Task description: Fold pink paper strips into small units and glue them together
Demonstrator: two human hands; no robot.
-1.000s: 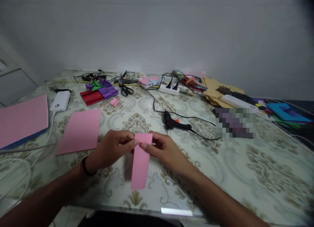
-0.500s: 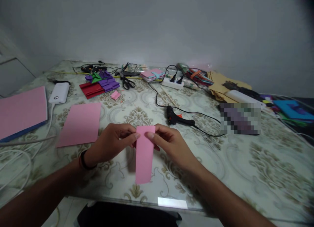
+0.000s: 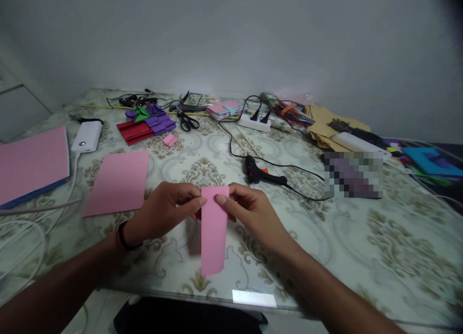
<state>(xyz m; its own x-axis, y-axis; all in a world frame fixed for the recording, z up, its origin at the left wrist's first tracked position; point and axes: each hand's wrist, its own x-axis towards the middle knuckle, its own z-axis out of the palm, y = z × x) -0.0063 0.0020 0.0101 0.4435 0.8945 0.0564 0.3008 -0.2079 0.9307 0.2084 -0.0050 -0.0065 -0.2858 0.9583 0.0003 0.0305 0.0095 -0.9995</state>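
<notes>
A narrow pink paper strip [image 3: 213,237] hangs lengthwise toward me above the patterned table. My left hand [image 3: 168,209] pinches its upper left edge, thumb on the front face and fingers behind. On the upper right edge, my right hand [image 3: 255,211] grips the strip the same way, its thumb near the other one. The fingertips behind the paper are partly hidden. Left of my left hand lies a larger pink paper sheet [image 3: 117,182] flat on the table. Beyond my right hand rests a black glue gun [image 3: 265,174] with its cord.
A white power bank [image 3: 87,136] with a cable and a pink paper stack [image 3: 32,165] are at the left. Black scissors [image 3: 186,119], folded purple paper [image 3: 161,124] and red paper [image 3: 134,131] lie farther back. A white power strip [image 3: 255,123] sits near the wall.
The strip's lower end has shifted slightly toward me and right. Both hands keep their hold in nearly the same place.
</notes>
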